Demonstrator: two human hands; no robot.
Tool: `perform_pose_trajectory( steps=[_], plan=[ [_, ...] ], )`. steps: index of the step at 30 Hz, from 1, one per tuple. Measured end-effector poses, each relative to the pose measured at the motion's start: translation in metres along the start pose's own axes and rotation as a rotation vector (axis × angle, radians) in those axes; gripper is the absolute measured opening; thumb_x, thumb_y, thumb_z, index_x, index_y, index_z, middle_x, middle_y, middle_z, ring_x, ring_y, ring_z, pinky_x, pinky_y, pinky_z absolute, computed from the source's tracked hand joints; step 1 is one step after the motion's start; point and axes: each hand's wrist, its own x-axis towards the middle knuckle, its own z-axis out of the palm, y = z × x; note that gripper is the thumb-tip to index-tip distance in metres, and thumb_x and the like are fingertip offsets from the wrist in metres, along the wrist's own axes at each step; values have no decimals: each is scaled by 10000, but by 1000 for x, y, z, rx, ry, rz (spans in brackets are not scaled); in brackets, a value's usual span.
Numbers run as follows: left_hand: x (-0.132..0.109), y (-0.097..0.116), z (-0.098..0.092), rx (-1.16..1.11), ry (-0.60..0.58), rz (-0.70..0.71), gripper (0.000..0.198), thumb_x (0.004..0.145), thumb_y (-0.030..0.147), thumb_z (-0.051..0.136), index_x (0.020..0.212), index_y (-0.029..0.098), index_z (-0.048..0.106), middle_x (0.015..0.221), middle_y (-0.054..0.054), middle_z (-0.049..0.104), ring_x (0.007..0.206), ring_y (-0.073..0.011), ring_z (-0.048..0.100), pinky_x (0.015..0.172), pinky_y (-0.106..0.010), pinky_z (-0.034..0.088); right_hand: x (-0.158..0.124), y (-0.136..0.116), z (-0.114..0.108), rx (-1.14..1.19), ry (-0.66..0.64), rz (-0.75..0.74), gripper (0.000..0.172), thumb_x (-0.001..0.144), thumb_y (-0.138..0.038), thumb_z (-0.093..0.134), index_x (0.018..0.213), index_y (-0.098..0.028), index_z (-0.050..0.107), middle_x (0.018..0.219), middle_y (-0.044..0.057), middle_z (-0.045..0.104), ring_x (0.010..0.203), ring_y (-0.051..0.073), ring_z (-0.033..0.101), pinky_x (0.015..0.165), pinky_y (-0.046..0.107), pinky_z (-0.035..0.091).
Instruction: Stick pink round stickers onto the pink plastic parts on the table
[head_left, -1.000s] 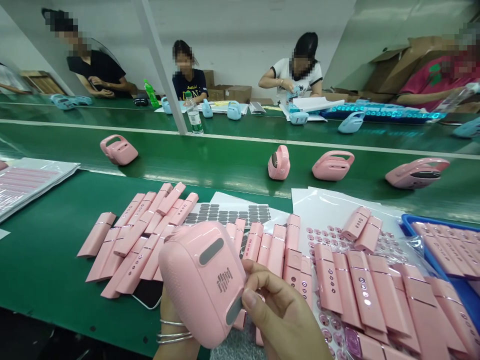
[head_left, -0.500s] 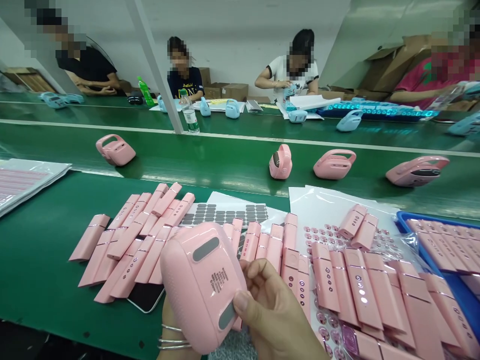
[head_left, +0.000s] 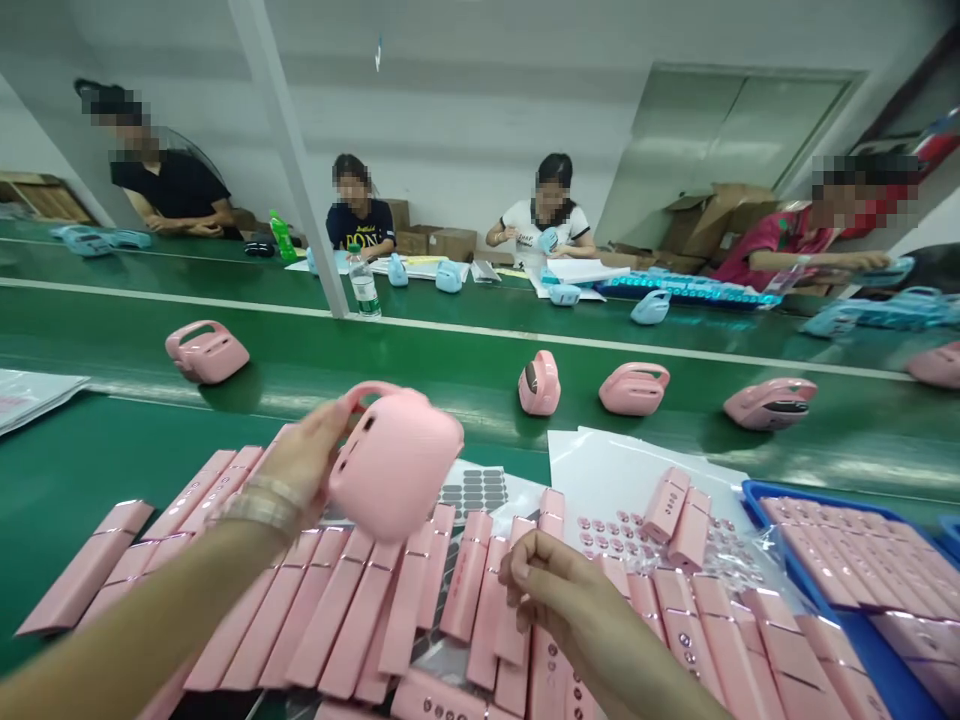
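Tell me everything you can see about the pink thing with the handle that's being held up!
The pink gadget has a rounded, boxy body that looks like smooth plastic. A pink loop handle arches over its top. Its narrow side shows dark openings, while the broad side facing us looks plain. It is tilted, held up over the pink sticks. The left hand grips it by the handle end, with fingers partly hidden. The right hand is apart from it.
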Motion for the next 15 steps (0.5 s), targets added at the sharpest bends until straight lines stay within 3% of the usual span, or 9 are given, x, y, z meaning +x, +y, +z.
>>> perform_pose_trajectory(
  steps=[4,7,10,12,15],
  plan=[
    [113,26,21,346,-48,282,209,839,384,522,890,203,614,972,-51,629,917,-204,561,878,-417,416,56,-16,-16,-558,84,-96,89,833,-160,449,760,-192,490,755,-10,562,700,128,553,662,273,462],
    [175,22,57,579,-89,305,180,815,308,587,884,144,615,983,-58,614,1012,-236,530,929,-487,362,102,-12,-21,-834,153,-108,80,853,-163,518,802,-154,579,869,19,604,826,165,574,760,350,466],
    [205,2,90,707,-48,235,194,827,303,576,902,127,606,1008,-66,603,996,-231,541,901,-477,395,130,-2,-21,-1074,151,-64,131,862,-239,567,931,-134,604,1027,56,608,929,197,584,812,401,475],
    [210,-11,104,736,10,208,213,850,313,542,954,135,598,1050,-77,588,1009,-226,532,900,-469,400,139,3,-19,-1190,121,-30,169,861,-244,575,989,-137,599,1077,70,599,950,203,587,816,399,485],
    [206,-17,120,731,132,209,308,867,308,509,1132,150,528,1214,-114,502,1161,-281,427,956,-545,325,147,4,-13,-1297,76,1,182,863,-238,574,1016,-144,595,1108,75,592,980,212,580,824,407,488]
  ],
)
